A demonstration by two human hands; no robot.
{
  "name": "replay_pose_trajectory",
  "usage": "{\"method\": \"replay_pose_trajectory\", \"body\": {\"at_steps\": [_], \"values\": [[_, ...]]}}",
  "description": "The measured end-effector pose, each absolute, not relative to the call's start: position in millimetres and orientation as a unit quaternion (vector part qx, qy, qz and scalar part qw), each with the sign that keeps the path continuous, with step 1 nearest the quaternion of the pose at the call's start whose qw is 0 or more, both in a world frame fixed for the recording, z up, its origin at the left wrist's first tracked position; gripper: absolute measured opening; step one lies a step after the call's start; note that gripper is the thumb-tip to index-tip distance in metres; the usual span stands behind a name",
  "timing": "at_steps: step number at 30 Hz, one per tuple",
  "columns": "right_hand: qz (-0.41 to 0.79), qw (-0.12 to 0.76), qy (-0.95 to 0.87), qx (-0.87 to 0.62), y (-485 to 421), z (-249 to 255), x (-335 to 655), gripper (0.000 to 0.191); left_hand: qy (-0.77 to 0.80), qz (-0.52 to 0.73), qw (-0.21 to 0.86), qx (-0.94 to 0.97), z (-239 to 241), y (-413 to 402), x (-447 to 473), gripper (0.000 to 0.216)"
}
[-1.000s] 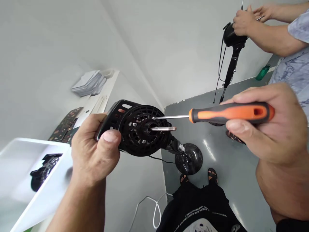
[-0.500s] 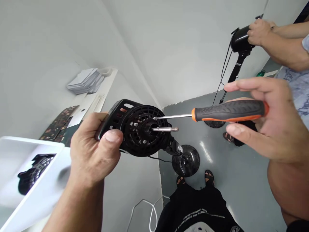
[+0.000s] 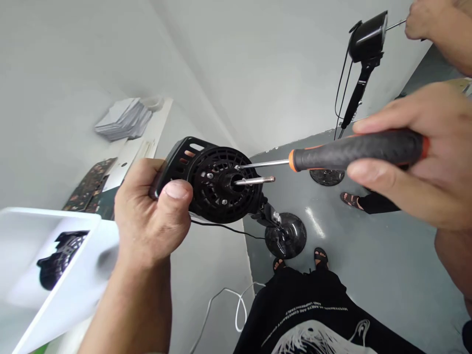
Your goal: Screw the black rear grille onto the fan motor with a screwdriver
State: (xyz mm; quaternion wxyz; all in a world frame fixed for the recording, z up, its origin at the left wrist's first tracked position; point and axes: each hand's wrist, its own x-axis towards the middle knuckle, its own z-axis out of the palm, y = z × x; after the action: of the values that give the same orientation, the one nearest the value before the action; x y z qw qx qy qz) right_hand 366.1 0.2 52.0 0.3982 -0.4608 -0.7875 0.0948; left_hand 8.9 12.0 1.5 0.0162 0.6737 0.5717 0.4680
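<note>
The right hand [image 3: 438, 169] has regripped the screwdriver [image 3: 342, 151], still set at a mid-frame screw [image 3: 237, 168]; the left hand [image 3: 153, 216] grips the motor [image 3: 220, 189].

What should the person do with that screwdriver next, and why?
Probably give the screwdriver a small turn with the right grip, pressing gently. Its tip seems to sit on a screw, and the left grip holds the black housing by its edge, which should help steady it. I can't tell which way to turn.
</note>
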Motion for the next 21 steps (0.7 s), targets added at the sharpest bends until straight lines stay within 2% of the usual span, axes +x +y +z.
{"method": "replay_pose_trajectory", "body": {"at_steps": [3, 5, 6, 8, 9, 11, 13, 14, 17, 18, 19, 21], "values": [[0.184, 0.348, -0.748, -0.534, 13, 49, 373, 0.045, 0.576, 0.466, 0.008, 0.672, 4, 12, 11, 0.082], [0.203, 0.331, -0.764, -0.515, 17, 45, 377, 0.04, 0.572, 0.466, 0.008, 0.674, 3, 12, 9, 0.08], [0.174, 0.346, -0.782, -0.488, 16, 43, 379, 0.037, 0.571, 0.467, 0.009, 0.675, 2, 12, 8, 0.079], [0.082, 0.378, -0.831, -0.399, 11, 42, 380, 0.047, 0.572, 0.469, 0.016, 0.673, 0, 12, 6, 0.078], [0.042, 0.381, -0.853, -0.354, 8, 42, 379, 0.046, 0.576, 0.468, 0.018, 0.67, 0, 12, 6, 0.079], [0.012, 0.367, -0.875, -0.315, 6, 43, 377, 0.03, 0.585, 0.464, 0.02, 0.665, 0, 13, 6, 0.082], [0.073, 0.348, -0.861, -0.364, 11, 43, 375, 0.019, 0.59, 0.458, 0.018, 0.664, 2, 13, 7, 0.084], [0.139, 0.347, -0.832, -0.41, 16, 43, 375, 0.02, 0.59, 0.458, 0.016, 0.665, 3, 13, 8, 0.085], [0.369, 0.313, -0.718, -0.501, 32, 39, 376, 0.047, 0.587, 0.458, 0.004, 0.668, 3, 13, 8, 0.085], [0.394, 0.307, -0.699, -0.512, 34, 39, 377, 0.047, 0.587, 0.458, 0.002, 0.668, 3, 13, 7, 0.084], [0.376, 0.311, -0.706, -0.513, 35, 39, 378, 0.041, 0.586, 0.459, 0.003, 0.667, 2, 13, 6, 0.083], [0.23, 0.352, -0.77, -0.479, 29, 41, 377, 0.034, 0.584, 0.463, 0.01, 0.666, 0, 14, 6, 0.083]]}}
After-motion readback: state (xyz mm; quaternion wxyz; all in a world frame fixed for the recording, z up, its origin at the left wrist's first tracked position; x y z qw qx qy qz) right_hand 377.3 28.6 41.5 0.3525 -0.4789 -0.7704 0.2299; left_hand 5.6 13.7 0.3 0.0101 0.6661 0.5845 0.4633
